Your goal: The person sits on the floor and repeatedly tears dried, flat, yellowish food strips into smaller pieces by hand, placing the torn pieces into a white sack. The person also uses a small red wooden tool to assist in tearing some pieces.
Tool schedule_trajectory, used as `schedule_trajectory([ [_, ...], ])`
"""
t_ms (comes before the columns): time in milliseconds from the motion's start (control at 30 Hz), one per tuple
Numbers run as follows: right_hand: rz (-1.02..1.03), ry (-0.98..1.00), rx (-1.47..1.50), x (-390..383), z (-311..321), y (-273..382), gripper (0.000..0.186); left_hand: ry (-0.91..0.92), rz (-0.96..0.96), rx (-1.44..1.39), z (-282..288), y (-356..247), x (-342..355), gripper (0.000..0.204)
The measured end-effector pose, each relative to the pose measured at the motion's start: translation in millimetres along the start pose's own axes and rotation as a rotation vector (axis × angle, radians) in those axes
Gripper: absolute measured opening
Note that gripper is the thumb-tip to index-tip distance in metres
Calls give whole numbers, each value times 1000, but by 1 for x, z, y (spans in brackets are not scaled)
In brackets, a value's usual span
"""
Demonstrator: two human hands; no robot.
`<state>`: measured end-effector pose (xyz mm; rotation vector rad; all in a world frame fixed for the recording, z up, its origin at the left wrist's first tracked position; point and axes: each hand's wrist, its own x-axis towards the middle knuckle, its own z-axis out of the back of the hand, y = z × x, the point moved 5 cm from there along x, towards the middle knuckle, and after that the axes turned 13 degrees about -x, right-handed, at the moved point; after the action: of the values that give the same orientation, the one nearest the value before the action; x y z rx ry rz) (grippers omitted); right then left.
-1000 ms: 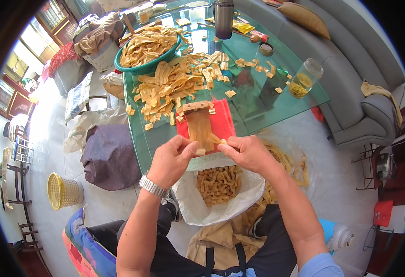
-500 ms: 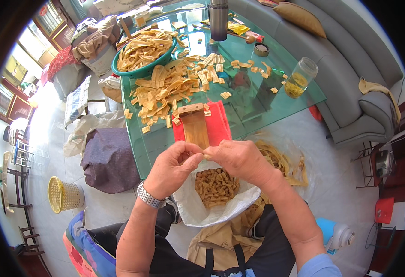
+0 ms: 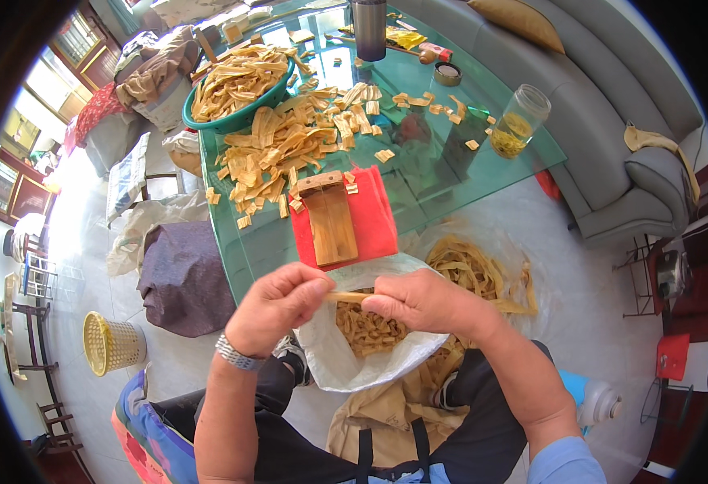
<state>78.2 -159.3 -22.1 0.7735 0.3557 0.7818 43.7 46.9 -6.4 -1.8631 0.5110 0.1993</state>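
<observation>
My left hand, with a metal-banded watch on its wrist, pinches one end of a narrow tan dried strip. The other end is gripped by my right hand, so the strip spans the gap between them. Below it, a white woven sack gapes open, holding many short tan pieces. Just beyond my hands, a wooden board with a raised crosspiece at its far end rests on a red cloth at the table edge.
Flat dried slices are heaped on the glass table, beside a teal basin piled with more. A glass jar and a dark flask stand farther off. Long strips lie in clear plastic to the right; a yellow wastebasket stands left.
My hands have drawn apart and dropped slightly, exposing the strip between them. The board's near end now shows above them. The whole view has shifted a little.
</observation>
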Motion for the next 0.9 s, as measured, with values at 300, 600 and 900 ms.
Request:
schedule_trajectory([
  [300,-211,85,737,-27,26,-9,36,-86,-230,4,25,-22,-12,12],
  [600,-201,11,808,-23,29,18,42,50,-296,247,-49,21,0,20],
  [900,169,-340,-350,-18,6,16,41,96,-7,-204,-51,40,10,29],
])
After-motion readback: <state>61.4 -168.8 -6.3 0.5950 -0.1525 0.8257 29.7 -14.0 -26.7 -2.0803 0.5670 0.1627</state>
